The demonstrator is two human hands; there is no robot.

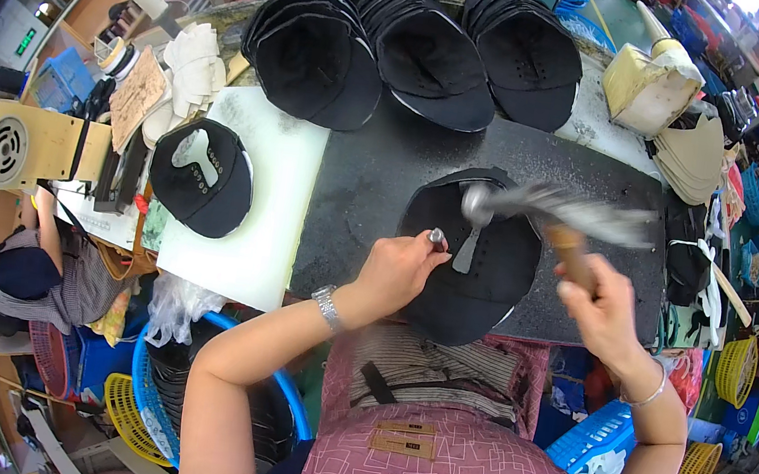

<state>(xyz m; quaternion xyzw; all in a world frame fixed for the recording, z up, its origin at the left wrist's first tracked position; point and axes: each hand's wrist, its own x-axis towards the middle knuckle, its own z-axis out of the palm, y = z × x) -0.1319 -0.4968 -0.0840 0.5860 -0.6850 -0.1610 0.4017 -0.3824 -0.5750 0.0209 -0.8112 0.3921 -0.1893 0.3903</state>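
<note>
My left hand (394,275) pinches a short metal punch (438,239) upright over a black cap (430,287). Fingers of my right hand (608,310) are wrapped round the wooden handle of a hammer (573,258). Its metal head is smeared by motion above the cap's right side. Inside the cap lies a narrow silver metal plate (465,253), with small dark holes in the fabric beside it. The cap rests on a dark work board (355,205), brim toward me. To the left, another black cap (222,192) carries a similar silver plate (199,154).
Three stacks of black caps (312,60) stand along the far edge. A white board (267,256) adjoins the dark one. At the left is a cream machine (36,149); a person (45,265) sits beyond. Pale brim-shaped pieces (687,158) lie right. Blue baskets (588,437) flank me.
</note>
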